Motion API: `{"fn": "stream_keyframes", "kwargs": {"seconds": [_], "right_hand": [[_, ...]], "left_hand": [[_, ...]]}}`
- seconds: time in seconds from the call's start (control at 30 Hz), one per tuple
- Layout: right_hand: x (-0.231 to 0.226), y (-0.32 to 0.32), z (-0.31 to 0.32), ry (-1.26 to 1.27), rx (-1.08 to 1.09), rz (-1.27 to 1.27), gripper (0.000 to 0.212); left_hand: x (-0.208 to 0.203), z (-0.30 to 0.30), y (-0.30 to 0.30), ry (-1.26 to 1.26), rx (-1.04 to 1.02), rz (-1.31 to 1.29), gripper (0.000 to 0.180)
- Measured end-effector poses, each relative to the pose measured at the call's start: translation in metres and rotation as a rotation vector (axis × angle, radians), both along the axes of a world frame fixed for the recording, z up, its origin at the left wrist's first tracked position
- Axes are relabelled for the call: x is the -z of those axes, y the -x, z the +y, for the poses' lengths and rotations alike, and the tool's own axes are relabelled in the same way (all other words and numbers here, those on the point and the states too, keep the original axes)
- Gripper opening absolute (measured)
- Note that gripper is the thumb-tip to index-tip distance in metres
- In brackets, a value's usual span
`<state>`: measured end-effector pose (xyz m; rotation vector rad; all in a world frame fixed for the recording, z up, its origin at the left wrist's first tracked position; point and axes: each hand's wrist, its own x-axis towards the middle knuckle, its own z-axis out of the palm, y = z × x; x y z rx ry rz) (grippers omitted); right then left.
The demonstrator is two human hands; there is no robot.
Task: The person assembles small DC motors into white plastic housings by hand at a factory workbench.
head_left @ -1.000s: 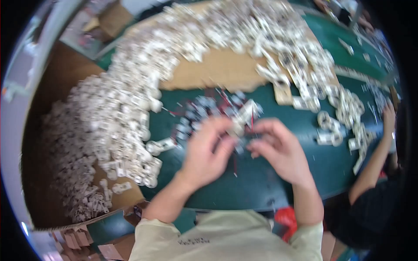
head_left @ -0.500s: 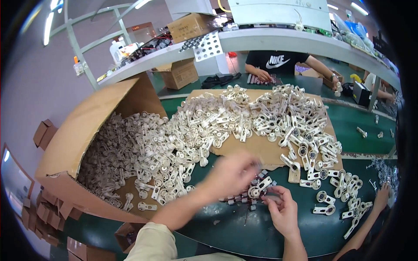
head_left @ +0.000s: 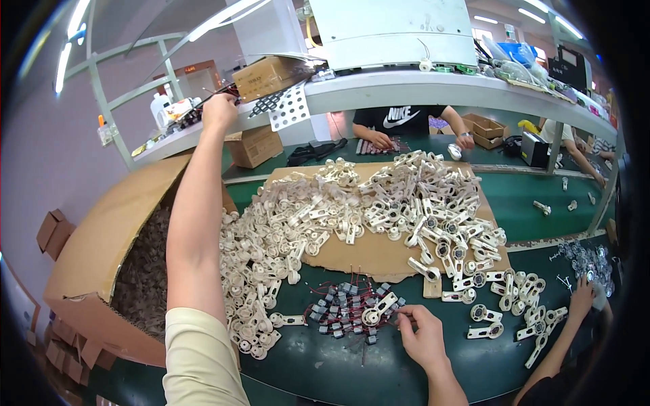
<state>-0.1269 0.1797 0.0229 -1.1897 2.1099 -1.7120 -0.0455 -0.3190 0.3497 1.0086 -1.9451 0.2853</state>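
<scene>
My left hand [head_left: 220,112] is stretched up to the shelf, at a heap of small dark parts with red wires. Its fingers are curled among them, and what they grip is hidden. My right hand [head_left: 424,338] is low over the green table, thumb and fingers loosely bent and apart, holding nothing I can see. Beside its fingertips, a white plastic arm-shaped part with a round end [head_left: 372,316] lies on a pile of small grey motors [head_left: 336,312] with red wires. A large heap of similar white parts [head_left: 318,203] spreads behind.
A big cardboard box [head_left: 101,237] lies on its side at left, with white parts inside. The raised shelf [head_left: 379,91] crosses the back. Someone across the table works with their hands [head_left: 379,140]. Another person's hand [head_left: 581,298] is at right, by clear small parts [head_left: 588,264].
My left hand has gone from the motor pile up and left to the shelf. My right hand stays beside the pile. The view has shifted, and the pile shows in full.
</scene>
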Motion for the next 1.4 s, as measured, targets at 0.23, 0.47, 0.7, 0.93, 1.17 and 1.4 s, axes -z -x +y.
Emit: {"fn": "stream_keyframes", "kwargs": {"seconds": [0.23, 0.47, 0.7, 0.93, 1.17, 1.4], "right_hand": [[-0.004, 0.013, -0.005, 0.046, 0.046, 0.078, 0.009], [-0.001, 0.012, -0.001, 0.007, 0.085, 0.050, 0.009], [0.021, 0.025, -0.008, -0.067, 0.171, 0.006, 0.010], [0.024, 0.033, -0.012, -0.088, 0.204, -0.084, 0.013], [0.028, 0.022, -0.002, -0.613, -0.059, 0.234, 0.023], [0.036, 0.018, -0.015, -0.079, -0.181, -0.204, 0.019]], "left_hand": [[-0.002, -0.004, -0.028, 0.168, 0.333, 0.267, 0.029], [0.139, 0.060, -0.041, -0.294, 0.668, 0.520, 0.021], [0.277, 0.091, -0.018, -0.630, 0.157, -0.858, 0.042], [0.318, 0.091, -0.029, -0.706, 0.032, -0.695, 0.043], [0.282, 0.203, -0.044, -0.955, 0.684, 0.405, 0.033], [0.334, 0.275, -0.086, -1.629, 0.944, 0.599, 0.037]]}}
